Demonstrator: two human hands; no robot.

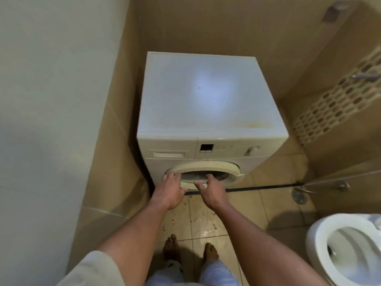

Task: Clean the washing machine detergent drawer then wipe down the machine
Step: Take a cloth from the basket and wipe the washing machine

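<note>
A white front-loading washing machine (206, 96) stands in a tiled corner, its flat top bare. Its detergent drawer (169, 154) sits pushed in at the left of the front panel, beside a small display and a dial (252, 150). The round door (206, 168) below is yellowed and stands slightly ajar, with dark laundry showing inside. My left hand (170, 190) reaches to the door's left edge, fingers spread and touching the rim. My right hand (208, 193) is at the door's lower middle, fingers apart, holding nothing.
A white toilet (346, 250) with its seat up stands at the lower right. A floor drain (299, 196) and a metal hose lie right of the machine. A white wall closes the left side. Stained floor tiles (204, 219) and my bare feet are below.
</note>
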